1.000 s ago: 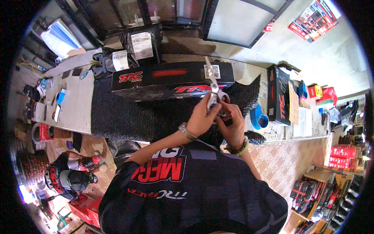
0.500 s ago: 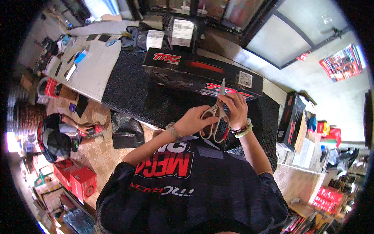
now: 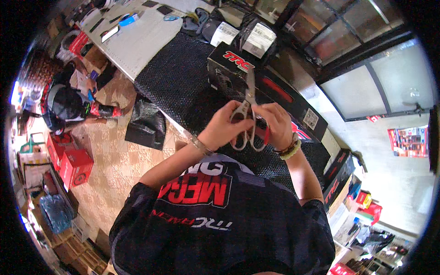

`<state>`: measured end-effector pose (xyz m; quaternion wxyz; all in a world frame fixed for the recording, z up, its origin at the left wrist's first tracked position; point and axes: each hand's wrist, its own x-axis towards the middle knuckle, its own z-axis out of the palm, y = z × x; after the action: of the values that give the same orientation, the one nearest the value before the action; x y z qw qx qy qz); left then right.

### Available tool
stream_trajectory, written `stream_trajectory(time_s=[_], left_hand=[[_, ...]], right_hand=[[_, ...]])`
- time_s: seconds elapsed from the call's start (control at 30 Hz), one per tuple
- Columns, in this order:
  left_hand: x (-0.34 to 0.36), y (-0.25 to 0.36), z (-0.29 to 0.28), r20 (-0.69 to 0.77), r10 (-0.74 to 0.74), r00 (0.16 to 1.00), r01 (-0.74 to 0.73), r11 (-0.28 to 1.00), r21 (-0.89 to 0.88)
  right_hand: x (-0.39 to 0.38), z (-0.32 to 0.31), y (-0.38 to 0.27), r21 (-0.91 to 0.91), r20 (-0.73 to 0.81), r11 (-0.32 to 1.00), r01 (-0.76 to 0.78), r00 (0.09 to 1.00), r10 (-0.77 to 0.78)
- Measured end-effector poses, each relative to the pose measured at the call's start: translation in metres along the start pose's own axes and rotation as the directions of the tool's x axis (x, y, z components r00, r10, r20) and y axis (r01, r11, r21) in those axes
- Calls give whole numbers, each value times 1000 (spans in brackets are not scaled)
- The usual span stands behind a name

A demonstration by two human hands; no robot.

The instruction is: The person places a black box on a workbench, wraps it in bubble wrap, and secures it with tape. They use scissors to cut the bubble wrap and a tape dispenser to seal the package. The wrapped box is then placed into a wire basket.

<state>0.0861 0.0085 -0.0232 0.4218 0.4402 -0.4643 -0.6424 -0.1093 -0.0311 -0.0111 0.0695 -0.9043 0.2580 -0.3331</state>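
Observation:
A pair of scissors (image 3: 250, 87) with light grey handles is between my hands, blades pointing away from me. My left hand (image 3: 224, 127) grips the left handle loop, its fingers curled round it. On the other side, my right hand (image 3: 277, 124) closes on the handles near the pivot and the red-marked loop. Beyond them lies a long black cardboard box (image 3: 298, 106) with red and white lettering, resting on black bubble wrap (image 3: 167, 68). My hands and the scissors hide part of the box's near side.
Two black-wrapped parcels (image 3: 259, 39) with white labels stand behind the box. A white table (image 3: 151, 32) carries a phone (image 3: 110, 34) on the far left. Another person (image 3: 68, 103) crouches on the left near red boxes (image 3: 75, 167). A black box (image 3: 338, 176) stands at right.
The view has turned, so the table and long box appear more slanted. My hands and the scissors now sit nearer the box's left end. Both hands keep hold of the scissors.

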Motion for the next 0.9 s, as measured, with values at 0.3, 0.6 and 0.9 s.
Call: stream_trajectory(time_s=[0.3, 0.6, 0.9], left_hand=[[-8, 6, -25, 360, -307, 881, 282, 952, 121], [26, 17, -70, 436, -441, 784, 434, 893, 122], [166, -49, -127, -441, 399, 804, -291, 910, 295]], right_hand=[[-1, -16, 20, 9, -77, 980, 200, 977, -199], [30, 8, 30, -89, 287, 962, 260, 931, -225], [86, 27, 62, 589, 139, 666, -457, 870, 473]])
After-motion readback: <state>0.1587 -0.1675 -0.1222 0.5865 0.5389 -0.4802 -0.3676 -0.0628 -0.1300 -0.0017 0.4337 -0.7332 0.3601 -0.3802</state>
